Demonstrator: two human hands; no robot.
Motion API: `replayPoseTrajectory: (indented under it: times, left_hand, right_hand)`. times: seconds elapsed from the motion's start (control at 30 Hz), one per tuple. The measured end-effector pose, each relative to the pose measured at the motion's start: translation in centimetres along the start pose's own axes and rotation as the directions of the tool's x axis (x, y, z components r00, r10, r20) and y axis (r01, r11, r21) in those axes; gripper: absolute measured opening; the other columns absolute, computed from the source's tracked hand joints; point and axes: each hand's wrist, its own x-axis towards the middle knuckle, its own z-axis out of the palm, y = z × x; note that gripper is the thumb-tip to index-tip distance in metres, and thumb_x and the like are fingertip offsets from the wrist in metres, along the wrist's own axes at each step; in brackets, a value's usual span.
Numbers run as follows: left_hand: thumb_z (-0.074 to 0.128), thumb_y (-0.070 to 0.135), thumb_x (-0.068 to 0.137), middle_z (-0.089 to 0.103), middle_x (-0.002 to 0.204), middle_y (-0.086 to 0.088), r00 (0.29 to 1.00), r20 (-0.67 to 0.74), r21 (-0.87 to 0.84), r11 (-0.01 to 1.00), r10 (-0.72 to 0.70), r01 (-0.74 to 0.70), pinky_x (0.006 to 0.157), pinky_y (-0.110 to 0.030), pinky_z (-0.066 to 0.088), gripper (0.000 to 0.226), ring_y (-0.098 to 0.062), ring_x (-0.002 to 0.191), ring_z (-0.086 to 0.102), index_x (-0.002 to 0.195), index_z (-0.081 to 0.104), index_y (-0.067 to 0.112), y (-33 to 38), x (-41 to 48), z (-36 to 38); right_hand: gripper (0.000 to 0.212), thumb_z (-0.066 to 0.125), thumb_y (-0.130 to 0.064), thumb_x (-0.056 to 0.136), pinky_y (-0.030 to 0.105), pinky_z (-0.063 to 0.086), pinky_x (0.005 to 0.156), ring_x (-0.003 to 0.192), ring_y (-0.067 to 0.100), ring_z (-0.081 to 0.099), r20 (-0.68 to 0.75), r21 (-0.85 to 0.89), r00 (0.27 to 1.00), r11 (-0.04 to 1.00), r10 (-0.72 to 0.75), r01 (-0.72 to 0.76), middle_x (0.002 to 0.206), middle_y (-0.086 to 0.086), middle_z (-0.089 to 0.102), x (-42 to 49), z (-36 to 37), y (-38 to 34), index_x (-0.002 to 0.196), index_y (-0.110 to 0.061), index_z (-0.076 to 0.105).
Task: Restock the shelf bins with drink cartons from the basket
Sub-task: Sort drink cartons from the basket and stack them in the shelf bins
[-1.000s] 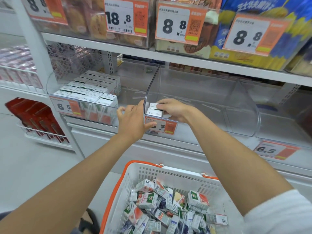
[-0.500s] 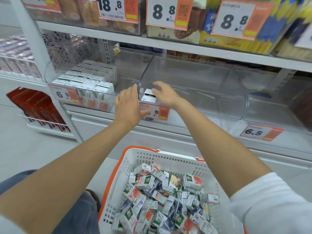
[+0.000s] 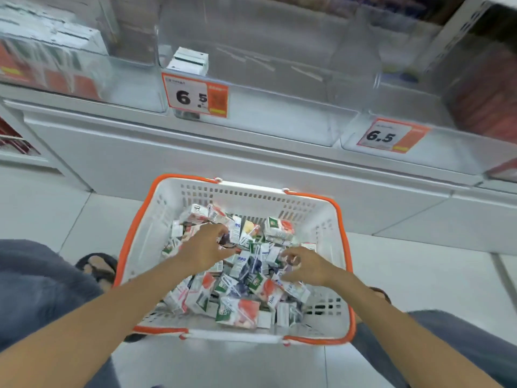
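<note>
A white basket with an orange rim [image 3: 237, 196] stands on the floor below the shelf, holding several small drink cartons [image 3: 237, 306] in a loose heap. Both my hands are down inside it. My left hand [image 3: 208, 245] is over the far left of the heap, its fingers and thumb curled round a dark carton [image 3: 227, 242]. My right hand [image 3: 306, 264] hovers on the heap's right side with bent fingers touching cartons; any hold is unclear. The clear middle shelf bin [image 3: 279, 130] holds two white cartons [image 3: 190, 61] in its front left corner.
The left bin [image 3: 56, 51] is packed with rows of white cartons. Orange price tags hang on the middle bin [image 3: 195, 95] and the right bin [image 3: 391, 135]. My knees flank the basket, and a sandalled foot [image 3: 96, 264] is at its left.
Both hands left the middle bin and dropped into the basket. The white cartons stayed in the bin's front left corner. My view tilted down toward the floor.
</note>
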Motion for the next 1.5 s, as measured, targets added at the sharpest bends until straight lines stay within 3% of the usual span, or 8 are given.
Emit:
replayPoseTrajectory:
  times: [0.17,0.3,0.43,0.6,0.77,0.9,1.23,1.5]
  left_hand:
    - [0.067,0.035,0.088,0.053,0.13,-0.003,0.99,0.138,0.0,0.999,-0.034,0.034,0.081,-0.027,0.048,0.049,-0.014,0.092,0.059,0.13,0.049,0.015,1.5,0.3,2.1]
    - [0.071,0.036,0.085,0.046,0.139,0.0,0.96,0.247,-0.254,0.947,-0.135,0.199,0.097,-0.029,0.041,0.064,-0.019,0.119,0.051,0.139,0.041,0.018,3.5,0.4,2.6]
    - [0.076,0.025,0.08,0.057,0.13,0.003,0.857,0.5,-0.656,0.592,-0.123,0.468,0.102,-0.038,0.046,0.056,-0.015,0.118,0.055,0.129,0.05,0.026,4.7,0.0,2.9]
    - [0.074,0.009,0.08,0.059,0.117,-0.003,0.88,0.414,-0.694,0.544,-0.233,0.471,0.083,-0.035,0.059,0.047,-0.021,0.102,0.066,0.12,0.05,0.021,2.1,-1.0,2.5]
    - [0.073,0.018,0.085,0.043,0.118,0.003,0.875,0.377,-0.618,0.621,-0.304,0.482,0.095,-0.046,0.053,0.052,-0.021,0.109,0.056,0.13,0.047,0.024,-0.1,-1.7,2.1]
    - [0.072,0.007,0.084,0.058,0.117,-0.003,0.877,0.324,-0.626,0.614,-0.356,0.48,0.074,-0.037,0.06,0.043,-0.022,0.091,0.066,0.121,0.055,0.021,-1.1,-1.6,2.1]
    - [0.083,0.038,0.072,0.04,0.15,-0.012,0.85,0.056,-0.559,0.689,-0.523,0.461,0.108,-0.041,0.037,0.094,-0.03,0.132,0.044,0.147,0.034,0.01,-2.8,-0.4,2.4]
    - [0.054,0.046,0.092,0.071,0.106,-0.019,0.926,0.179,-0.832,0.452,-0.332,0.323,0.086,-0.047,0.057,0.053,-0.03,0.1,0.069,0.134,0.046,0.015,-0.3,0.6,-1.0]
  right_hand:
    - [0.062,0.076,-0.043,0.078,0.037,0.052,0.087,0.102,0.023,0.06,-0.052,-0.129,0.997,0.99,0.053,-0.059,0.119,0.005,0.061,-0.6,3.8,3.2,0.129,-0.019,0.049]
    - [0.038,0.062,-0.025,0.092,0.033,0.055,0.075,0.083,0.02,0.068,-0.169,0.48,0.978,0.877,0.119,-0.024,0.099,0.006,0.07,0.0,0.8,1.2,0.124,-0.008,0.053]
    - [0.033,0.06,-0.033,0.095,0.034,0.055,0.089,0.109,0.024,0.066,0.031,0.765,0.989,0.64,-0.144,0.069,0.121,0.006,0.068,-0.1,-1.8,-1.2,0.123,-0.016,0.065]
    - [0.042,0.062,-0.027,0.094,0.033,0.045,0.103,0.12,0.018,0.055,-0.031,0.211,0.999,0.977,-0.021,0.027,0.136,0.007,0.055,1.4,1.0,0.1,0.133,-0.014,0.055]
    - [0.052,0.049,-0.031,0.099,0.043,0.037,0.109,0.132,0.032,0.045,0.189,-0.164,0.982,0.986,-0.003,0.034,0.143,0.015,0.048,4.0,4.6,-0.7,0.146,-0.011,0.038]
    - [0.043,0.045,-0.04,0.098,0.047,0.033,0.105,0.112,0.033,0.047,0.235,-0.518,0.965,0.855,0.113,0.026,0.117,0.015,0.059,4.7,6.3,-1.0,0.116,-0.004,0.06]
    - [0.08,0.06,0.012,0.078,0.034,0.062,0.068,0.1,0.023,0.062,0.001,0.417,1.0,0.909,-0.011,0.01,0.131,0.0,0.045,3.6,5.1,-2.9,0.144,-0.025,0.035]
    - [0.061,0.072,0.01,0.077,0.036,0.059,0.081,0.103,0.02,0.067,-0.094,0.672,0.961,0.695,-0.259,0.253,0.121,0.002,0.058,2.3,-1.4,-9.9,0.129,-0.017,0.054]
